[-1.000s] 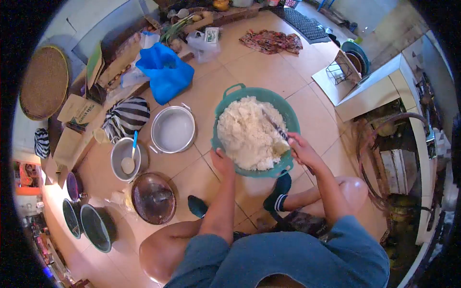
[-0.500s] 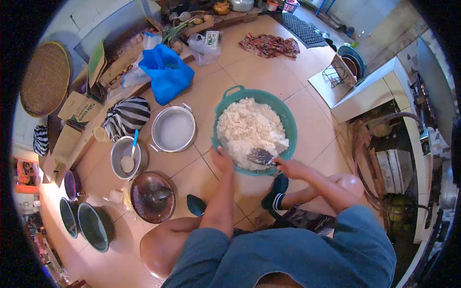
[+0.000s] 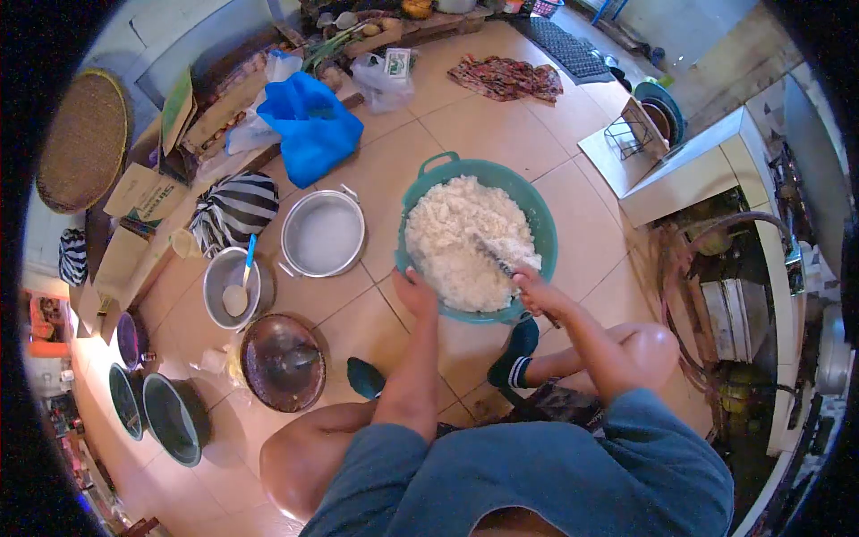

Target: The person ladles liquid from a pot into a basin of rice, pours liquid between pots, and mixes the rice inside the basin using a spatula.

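Note:
A teal plastic basin [image 3: 545, 224] with a loop handle at its far side stands on the floor in front of me, heaped with white rice [image 3: 456, 228]. My right hand [image 3: 536, 294] is closed round the handle of a dark rice paddle [image 3: 494, 255]. The paddle's blade is turned edge-on in the rice, at the right part of the heap. At the basin's near left rim, my left hand [image 3: 416, 294] is closed on the edge; its fingertips are partly hidden.
Left of the basin are a silver pot [image 3: 323, 234], a smaller pot [image 3: 218, 286] with a blue-handled ladle [image 3: 249, 259], and a brown round pan [image 3: 284, 362]. A blue bag [image 3: 309, 125] lies beyond. My socked feet flank the near side; a tiled counter [image 3: 689, 170] stands right.
The paddle has moved up and right and turned from flat to edge-on. My right hand has shifted slightly right and up. My left hand stays at the rim.

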`<state>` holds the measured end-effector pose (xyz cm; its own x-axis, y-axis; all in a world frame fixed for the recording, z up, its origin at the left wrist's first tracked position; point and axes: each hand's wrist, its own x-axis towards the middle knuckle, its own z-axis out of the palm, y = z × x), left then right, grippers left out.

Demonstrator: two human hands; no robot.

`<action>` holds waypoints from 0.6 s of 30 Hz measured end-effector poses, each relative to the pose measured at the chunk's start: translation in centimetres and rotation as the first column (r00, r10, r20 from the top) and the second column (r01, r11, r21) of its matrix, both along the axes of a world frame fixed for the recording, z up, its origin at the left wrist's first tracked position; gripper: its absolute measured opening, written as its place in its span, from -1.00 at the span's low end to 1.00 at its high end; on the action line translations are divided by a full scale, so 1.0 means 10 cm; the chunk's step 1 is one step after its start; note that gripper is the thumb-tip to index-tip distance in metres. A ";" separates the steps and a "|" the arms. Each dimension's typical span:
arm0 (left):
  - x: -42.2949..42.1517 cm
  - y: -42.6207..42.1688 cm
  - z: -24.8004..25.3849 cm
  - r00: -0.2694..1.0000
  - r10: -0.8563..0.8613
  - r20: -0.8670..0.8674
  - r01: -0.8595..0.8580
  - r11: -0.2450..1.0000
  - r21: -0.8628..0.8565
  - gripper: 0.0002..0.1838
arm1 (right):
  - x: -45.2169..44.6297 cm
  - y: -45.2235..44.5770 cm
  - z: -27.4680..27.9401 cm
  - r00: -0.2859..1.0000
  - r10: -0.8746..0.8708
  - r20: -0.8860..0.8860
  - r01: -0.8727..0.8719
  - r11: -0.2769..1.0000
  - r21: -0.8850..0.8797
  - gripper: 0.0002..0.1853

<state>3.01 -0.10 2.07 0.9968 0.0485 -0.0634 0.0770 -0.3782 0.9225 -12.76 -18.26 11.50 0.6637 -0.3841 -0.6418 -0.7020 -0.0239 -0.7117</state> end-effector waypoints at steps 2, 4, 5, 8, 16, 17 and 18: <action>-0.02 0.03 0.12 1.000 -0.007 -0.016 0.008 1.000 0.030 -0.51 | -0.16 -0.20 0.32 0.994 -0.087 -0.063 0.101 0.954 0.282 -0.62; -0.01 0.02 0.13 0.999 0.003 -0.041 -0.002 0.999 0.032 -0.53 | -0.19 -0.23 0.53 0.990 -0.124 -0.073 0.142 0.911 0.386 -0.61; -0.01 0.03 0.12 0.999 0.006 -0.053 -0.004 0.999 0.035 -0.53 | -0.20 -0.17 0.66 0.989 -0.130 -0.068 0.146 0.913 0.381 -0.61; 0.01 0.02 0.09 0.999 -0.027 -0.024 0.027 1.000 -0.012 -0.56 | -0.22 -0.05 0.68 0.993 -0.107 -0.045 0.115 0.879 0.462 -0.60; 0.02 0.04 -0.03 0.999 -0.013 0.043 0.011 0.999 0.053 -0.56 | 0.11 -0.26 0.13 0.927 -0.363 0.091 0.291 0.852 0.436 -0.61; 0.02 0.02 -0.09 0.998 -0.006 0.061 0.001 0.996 0.085 -0.55 | 0.11 -0.31 0.18 0.934 -0.338 0.119 0.249 0.851 0.463 -0.62; 0.02 0.02 -0.16 0.997 0.006 0.071 -0.012 0.996 0.092 -0.54 | 0.11 -0.32 0.21 0.946 -0.306 0.103 0.232 0.866 0.443 -0.63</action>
